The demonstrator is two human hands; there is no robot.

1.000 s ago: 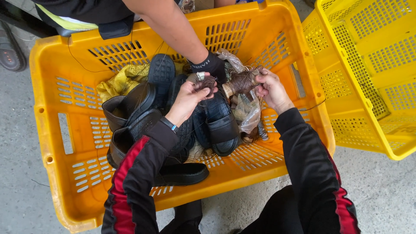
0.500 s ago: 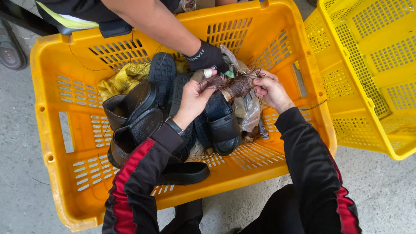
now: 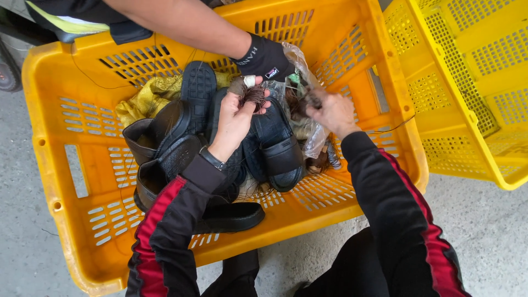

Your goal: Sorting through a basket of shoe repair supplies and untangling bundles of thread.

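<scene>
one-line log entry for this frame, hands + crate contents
left hand: pinching brown thread tuft | right hand: gripping thread bundle | gloved co-worker hand: at plastic bag | yellow crate: black boots, sandals

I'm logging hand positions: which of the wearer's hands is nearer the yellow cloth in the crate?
Left. The left hand is just right of the yellow cloth; the right hand is farther right, by the clear plastic bag.

Left hand (image 3: 234, 121) raised mid-frame, fingers pinched closed. Right hand (image 3: 333, 113) right of centre, fingers curled closed. Both forearms in black red-striped sleeves.
</scene>
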